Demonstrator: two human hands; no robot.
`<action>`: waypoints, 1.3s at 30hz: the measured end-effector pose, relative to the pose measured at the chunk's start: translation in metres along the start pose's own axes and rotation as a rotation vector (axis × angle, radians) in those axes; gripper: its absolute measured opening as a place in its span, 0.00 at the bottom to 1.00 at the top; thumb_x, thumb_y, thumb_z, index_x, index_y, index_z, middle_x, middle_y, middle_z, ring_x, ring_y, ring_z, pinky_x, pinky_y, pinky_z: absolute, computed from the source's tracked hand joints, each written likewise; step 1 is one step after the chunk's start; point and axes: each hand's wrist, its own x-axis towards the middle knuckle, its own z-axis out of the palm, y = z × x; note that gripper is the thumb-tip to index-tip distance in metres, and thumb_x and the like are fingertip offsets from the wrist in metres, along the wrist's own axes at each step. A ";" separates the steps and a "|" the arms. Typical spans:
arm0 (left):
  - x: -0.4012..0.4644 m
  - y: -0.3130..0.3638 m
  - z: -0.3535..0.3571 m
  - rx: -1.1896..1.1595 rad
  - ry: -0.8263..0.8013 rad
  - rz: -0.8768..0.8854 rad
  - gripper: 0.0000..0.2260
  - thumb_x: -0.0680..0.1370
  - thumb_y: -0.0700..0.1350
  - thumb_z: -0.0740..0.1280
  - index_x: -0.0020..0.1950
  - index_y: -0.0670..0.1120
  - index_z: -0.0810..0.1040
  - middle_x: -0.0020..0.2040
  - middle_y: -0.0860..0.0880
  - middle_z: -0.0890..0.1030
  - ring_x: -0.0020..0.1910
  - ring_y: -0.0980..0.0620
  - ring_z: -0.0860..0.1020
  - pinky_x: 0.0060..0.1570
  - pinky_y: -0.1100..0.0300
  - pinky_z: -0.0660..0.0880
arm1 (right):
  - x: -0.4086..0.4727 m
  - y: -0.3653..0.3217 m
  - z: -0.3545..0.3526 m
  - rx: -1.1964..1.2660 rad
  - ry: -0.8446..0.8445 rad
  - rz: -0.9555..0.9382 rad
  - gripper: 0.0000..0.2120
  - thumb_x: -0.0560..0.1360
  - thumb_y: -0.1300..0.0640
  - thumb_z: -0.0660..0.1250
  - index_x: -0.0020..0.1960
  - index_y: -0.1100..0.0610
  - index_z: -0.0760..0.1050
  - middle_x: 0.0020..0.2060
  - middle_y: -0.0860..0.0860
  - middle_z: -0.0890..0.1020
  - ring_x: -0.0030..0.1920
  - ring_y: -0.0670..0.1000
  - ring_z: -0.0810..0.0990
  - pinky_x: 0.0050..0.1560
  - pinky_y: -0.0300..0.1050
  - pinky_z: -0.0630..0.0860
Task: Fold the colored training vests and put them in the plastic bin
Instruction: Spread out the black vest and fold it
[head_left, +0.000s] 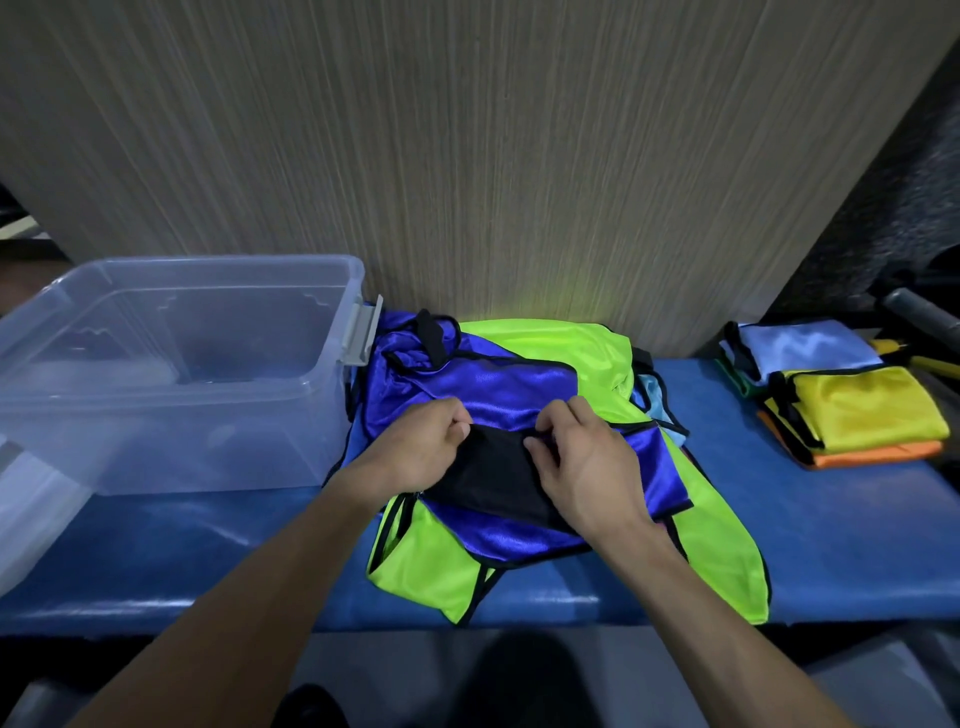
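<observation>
A shiny blue vest (483, 384) with black trim lies crumpled on top of a neon green vest (722, 525) in the middle of the blue padded bench (831, 530). A black vest (493, 478) lies on the blue one. My left hand (415, 447) and my right hand (582, 462) both pinch the upper edge of the black vest, close together. A light blue vest (655, 400) peeks out at the right of the pile. The clear plastic bin (171, 364) stands at the left, with nothing in it.
At the right end of the bench sits a stack of folded vests: light blue (805, 345), yellow (862, 408) and orange (872, 457). A wood-grain wall (467, 156) rises right behind the bench. The bin's lid (31, 509) leans at the far left.
</observation>
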 end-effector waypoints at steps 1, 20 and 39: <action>-0.002 0.000 0.002 0.005 0.031 0.002 0.06 0.84 0.45 0.62 0.49 0.49 0.76 0.45 0.52 0.80 0.47 0.49 0.78 0.50 0.51 0.75 | -0.002 0.000 -0.001 -0.008 0.021 0.028 0.10 0.78 0.48 0.70 0.49 0.53 0.73 0.45 0.49 0.75 0.41 0.56 0.78 0.37 0.47 0.69; -0.043 0.013 0.036 0.130 0.301 0.009 0.18 0.80 0.51 0.46 0.48 0.45 0.73 0.44 0.48 0.76 0.45 0.42 0.74 0.51 0.46 0.71 | -0.031 0.006 -0.033 0.450 -0.254 0.673 0.25 0.76 0.35 0.68 0.59 0.56 0.75 0.50 0.50 0.78 0.57 0.57 0.80 0.56 0.48 0.76; -0.048 0.043 0.017 0.087 0.206 0.341 0.27 0.75 0.47 0.53 0.73 0.49 0.73 0.68 0.56 0.73 0.66 0.54 0.70 0.68 0.58 0.67 | -0.029 -0.007 -0.044 1.087 -0.157 0.663 0.17 0.71 0.50 0.79 0.41 0.54 0.70 0.34 0.48 0.79 0.35 0.47 0.77 0.36 0.41 0.74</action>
